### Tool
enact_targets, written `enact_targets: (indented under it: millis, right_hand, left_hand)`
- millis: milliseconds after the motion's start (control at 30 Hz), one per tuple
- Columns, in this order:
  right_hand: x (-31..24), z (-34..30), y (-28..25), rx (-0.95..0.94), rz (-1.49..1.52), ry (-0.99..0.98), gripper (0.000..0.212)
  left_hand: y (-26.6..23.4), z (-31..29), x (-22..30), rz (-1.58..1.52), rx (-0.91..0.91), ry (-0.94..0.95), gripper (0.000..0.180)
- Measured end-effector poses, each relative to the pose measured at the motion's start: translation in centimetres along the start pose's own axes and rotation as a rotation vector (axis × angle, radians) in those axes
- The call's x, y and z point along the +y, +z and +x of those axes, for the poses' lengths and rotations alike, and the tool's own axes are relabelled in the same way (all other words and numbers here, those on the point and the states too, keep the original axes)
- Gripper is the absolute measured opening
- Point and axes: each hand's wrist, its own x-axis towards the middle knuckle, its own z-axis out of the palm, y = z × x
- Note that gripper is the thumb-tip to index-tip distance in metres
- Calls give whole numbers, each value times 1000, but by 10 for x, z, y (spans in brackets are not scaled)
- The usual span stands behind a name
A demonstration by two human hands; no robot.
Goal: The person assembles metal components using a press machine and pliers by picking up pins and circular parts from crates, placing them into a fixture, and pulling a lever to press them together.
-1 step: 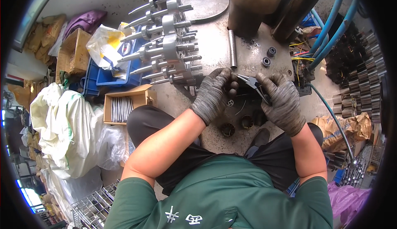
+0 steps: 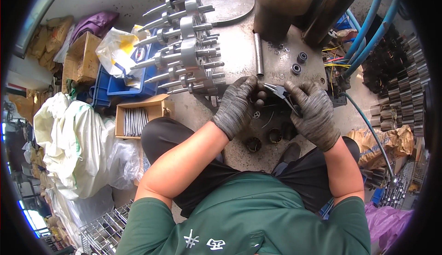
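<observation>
My left hand, in a dark grey knit glove, has its fingers curled in a pinch at the plate's near edge. Whatever lies between those fingertips is too hidden to make out. Gloved the same way, my right hand is closed round a pair of pliers. Their slim jaws point toward my left fingertips. Just beyond my left hand, a metal tube lies on the steel plate. Two small bearings sit to its right, with several small rings between.
Grey metal parts with shafts are stacked at the plate's left. Behind the tube stands a thick round post. A cardboard box of rods lies left of my knee. Blue hoses hang at right, near stacked metal pieces.
</observation>
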Motion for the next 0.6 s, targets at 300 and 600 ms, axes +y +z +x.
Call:
enact_targets:
  millis: [300,600]
  right_hand:
    - [6,2,7,-14,8,-10,69]
    - [10,1,10,7,73,-7,69]
  left_hand:
    - [8,-7,2,-9,19,12,14]
    - [9,-8,3,21,-5,32,13]
